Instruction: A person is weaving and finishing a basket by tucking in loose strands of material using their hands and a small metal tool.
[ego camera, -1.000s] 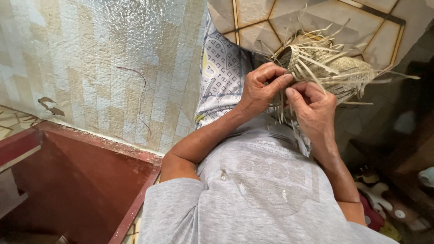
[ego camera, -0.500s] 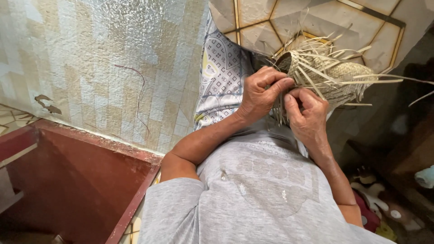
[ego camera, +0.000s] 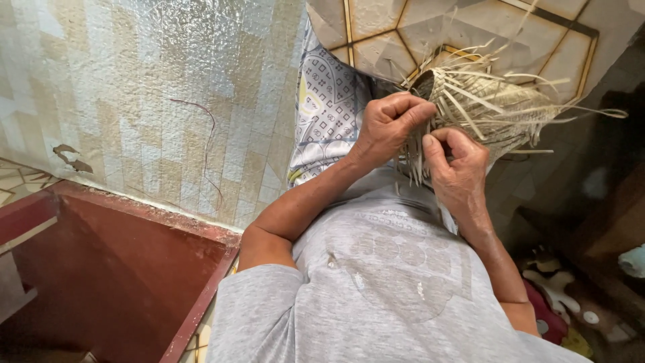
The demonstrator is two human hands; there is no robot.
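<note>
Head view: half-woven straw basket, loose strands

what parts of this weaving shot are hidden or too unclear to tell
Head view only:
- Near side of the woven straw piece: covered by the left hand and right hand.
- Fingertips: curled into the strands.
- Things on the floor at lower right: dark and blurred.

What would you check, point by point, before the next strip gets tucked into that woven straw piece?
1. Left hand grips the woven piece: ok.
2. Right hand pinches loose strips: ok.
3. Strips free of tangles: cannot tell, many ends stick out.
4. Woven piece held clear of the tiled floor: ok.
5. Weave rim in view: ok.
6. Strip ends unbroken: cannot tell.
</note>
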